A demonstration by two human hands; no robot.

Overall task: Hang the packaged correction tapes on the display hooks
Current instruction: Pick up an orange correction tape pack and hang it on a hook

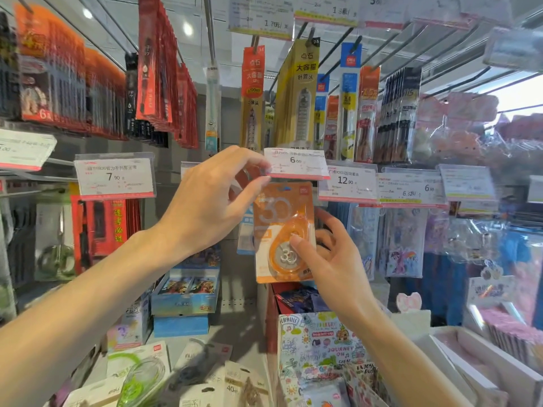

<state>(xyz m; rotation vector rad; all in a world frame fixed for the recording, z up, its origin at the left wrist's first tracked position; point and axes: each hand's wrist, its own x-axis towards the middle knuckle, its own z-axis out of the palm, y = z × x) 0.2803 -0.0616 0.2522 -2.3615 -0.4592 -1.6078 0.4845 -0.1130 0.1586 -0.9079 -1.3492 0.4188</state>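
Right hand point(326, 254) grasps orange tape pack point(283, 233) low on its right edge, thumb on blister; pack upright, long axis 12–6. Left hand point(211, 198) at 10 o'clock pinches the pack top beside the price tag point(296, 164). Hook hidden behind tag; hang hole must go up toward 12

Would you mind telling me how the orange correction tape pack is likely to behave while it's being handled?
The orange correction tape pack looks like a flat card with a plastic blister, so probably stiff and light. The right hand steadies it with fingertips alone, suggesting little weight. Its glossy front may be slippery, and it could swing under the price tag.
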